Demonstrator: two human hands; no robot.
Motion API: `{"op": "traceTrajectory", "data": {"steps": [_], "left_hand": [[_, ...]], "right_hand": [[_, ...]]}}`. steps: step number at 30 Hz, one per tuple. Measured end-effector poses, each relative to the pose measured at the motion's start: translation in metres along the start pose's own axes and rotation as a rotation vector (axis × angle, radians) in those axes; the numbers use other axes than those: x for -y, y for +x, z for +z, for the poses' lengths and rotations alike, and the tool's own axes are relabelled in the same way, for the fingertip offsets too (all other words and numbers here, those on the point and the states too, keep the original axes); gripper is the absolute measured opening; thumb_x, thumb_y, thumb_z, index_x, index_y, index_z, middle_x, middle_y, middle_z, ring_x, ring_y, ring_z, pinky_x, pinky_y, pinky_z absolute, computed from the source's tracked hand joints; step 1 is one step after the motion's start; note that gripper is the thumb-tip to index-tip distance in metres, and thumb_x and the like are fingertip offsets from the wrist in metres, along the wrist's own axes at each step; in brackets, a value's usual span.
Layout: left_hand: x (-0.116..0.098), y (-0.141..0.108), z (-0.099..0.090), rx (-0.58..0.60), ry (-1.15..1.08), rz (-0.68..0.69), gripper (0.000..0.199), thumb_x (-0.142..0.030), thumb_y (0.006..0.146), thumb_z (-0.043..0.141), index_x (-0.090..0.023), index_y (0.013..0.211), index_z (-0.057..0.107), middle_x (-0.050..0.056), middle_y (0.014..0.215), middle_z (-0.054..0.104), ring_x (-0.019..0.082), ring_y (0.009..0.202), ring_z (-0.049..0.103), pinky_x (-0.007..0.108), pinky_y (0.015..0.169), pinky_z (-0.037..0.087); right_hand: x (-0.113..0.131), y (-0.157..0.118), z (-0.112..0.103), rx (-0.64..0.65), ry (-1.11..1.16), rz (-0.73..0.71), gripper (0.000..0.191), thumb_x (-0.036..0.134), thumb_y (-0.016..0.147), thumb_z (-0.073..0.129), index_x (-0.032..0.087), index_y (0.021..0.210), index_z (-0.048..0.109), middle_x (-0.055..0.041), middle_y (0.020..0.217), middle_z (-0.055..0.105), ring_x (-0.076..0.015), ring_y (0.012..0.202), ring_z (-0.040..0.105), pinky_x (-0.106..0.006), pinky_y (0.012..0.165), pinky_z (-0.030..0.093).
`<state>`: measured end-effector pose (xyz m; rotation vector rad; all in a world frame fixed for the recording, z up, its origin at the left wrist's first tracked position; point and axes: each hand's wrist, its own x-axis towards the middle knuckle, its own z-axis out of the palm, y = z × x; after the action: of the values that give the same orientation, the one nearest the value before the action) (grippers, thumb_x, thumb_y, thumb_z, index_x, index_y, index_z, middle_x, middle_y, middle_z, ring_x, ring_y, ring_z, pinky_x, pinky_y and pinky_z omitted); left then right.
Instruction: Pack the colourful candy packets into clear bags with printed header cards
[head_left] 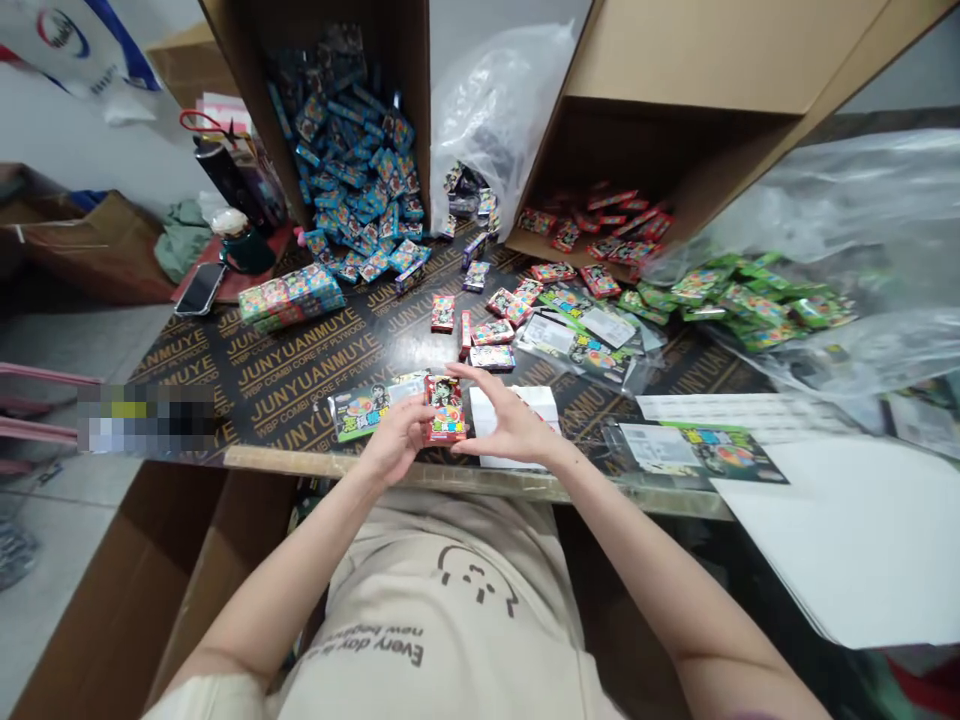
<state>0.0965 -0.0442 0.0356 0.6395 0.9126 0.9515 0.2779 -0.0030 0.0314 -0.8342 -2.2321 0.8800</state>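
Observation:
My left hand is closed on the left side of a small red candy box with colourful printing, just above the table's front edge. My right hand is beside the box's right side, thumb and fingers spread in a C shape; whether a fingertip touches the box I cannot tell. Beneath the right hand lies a white box or paper stack, partly hidden by it. A printed plastic pouch lies flat by the left hand. Loose red boxes are scattered just beyond the hands.
Blue boxes spill from a carton at the back left. Purple boxes sit in a clear bag, and red ones in another carton. Green packs lie at right, near white sheets. A phone lies at left.

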Motion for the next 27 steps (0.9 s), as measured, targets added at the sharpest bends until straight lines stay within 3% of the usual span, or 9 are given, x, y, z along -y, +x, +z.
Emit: {"op": "traceTrajectory", "data": {"steps": [4,6,8,11,13,18,22,27], "left_hand": [[-0.003,0.002,-0.019,0.043,0.168,-0.003,0.047,-0.039,0.073,0.063,-0.01,0.11,0.066,0.011,0.089,0.073,0.025,0.082,0.07,0.041,0.08,0.054],[-0.003,0.015,-0.035,-0.062,0.468,0.146,0.049,-0.044,0.078,0.06,-0.012,0.114,0.065,0.014,0.103,0.072,0.028,0.098,0.067,0.045,0.092,0.049],[-0.001,0.031,-0.053,-0.184,0.894,0.327,0.055,-0.046,0.076,0.063,-0.015,0.121,0.062,0.016,0.126,0.062,0.031,0.121,0.054,0.052,0.107,0.034],[0.003,0.049,-0.073,-0.154,1.46,0.401,0.08,-0.044,0.065,0.075,-0.017,0.136,0.048,0.018,0.143,0.047,0.035,0.135,0.038,0.061,0.112,0.012],[0.006,0.051,-0.08,-0.105,1.643,0.414,0.089,-0.042,0.063,0.076,-0.016,0.141,0.04,0.018,0.138,0.05,0.034,0.13,0.043,0.06,0.112,0.013],[0.009,0.032,-0.077,-0.096,1.666,0.571,0.1,-0.038,0.065,0.073,-0.015,0.149,0.022,0.015,0.131,0.054,0.029,0.123,0.049,0.051,0.113,0.018],[0.003,0.016,-0.071,-0.047,1.643,0.658,0.106,-0.035,0.066,0.071,-0.016,0.151,0.011,0.014,0.132,0.054,0.028,0.124,0.049,0.051,0.115,0.012],[-0.002,0.008,-0.065,0.103,1.644,0.656,0.108,-0.031,0.067,0.07,-0.017,0.152,0.005,0.013,0.135,0.053,0.029,0.126,0.048,0.052,0.116,0.01]], "right_hand": [[-0.001,-0.01,0.007,-0.095,0.052,0.039,0.076,0.033,0.067,0.073,0.03,0.136,0.04,-0.0082,0.134,0.052,-0.0293,0.123,0.052,-0.047,0.104,0.041],[-0.002,-0.013,0.01,-0.188,0.023,0.106,0.074,0.03,0.065,0.07,0.031,0.133,0.041,-0.0075,0.131,0.052,-0.0294,0.12,0.053,-0.047,0.101,0.044],[-0.006,-0.014,0.013,-0.269,-0.007,0.159,0.072,0.029,0.064,0.068,0.031,0.13,0.041,-0.0073,0.13,0.051,-0.0297,0.117,0.054,-0.047,0.098,0.046],[-0.014,-0.014,0.012,-0.326,-0.081,0.168,0.07,0.03,0.063,0.068,0.031,0.127,0.041,-0.0077,0.127,0.052,-0.0312,0.117,0.053,-0.049,0.099,0.044],[-0.018,-0.014,0.009,-0.358,-0.187,0.165,0.068,0.032,0.063,0.069,0.03,0.126,0.042,-0.0081,0.123,0.055,-0.0331,0.116,0.053,-0.051,0.099,0.04],[-0.023,-0.021,0.005,-0.385,-0.45,0.148,0.067,0.035,0.066,0.069,0.032,0.128,0.043,-0.0084,0.123,0.058,-0.0351,0.116,0.052,-0.056,0.105,0.025],[-0.02,-0.027,0.011,-0.185,-0.387,0.091,0.071,0.035,0.069,0.069,0.033,0.133,0.039,-0.0071,0.123,0.06,-0.0336,0.119,0.052,-0.058,0.109,0.016],[-0.024,-0.027,0.015,-0.004,-0.206,0.024,0.083,0.045,0.075,0.069,0.03,0.145,0.027,-0.0106,0.141,0.05,-0.0312,0.129,0.047,-0.056,0.112,0.016]]}}
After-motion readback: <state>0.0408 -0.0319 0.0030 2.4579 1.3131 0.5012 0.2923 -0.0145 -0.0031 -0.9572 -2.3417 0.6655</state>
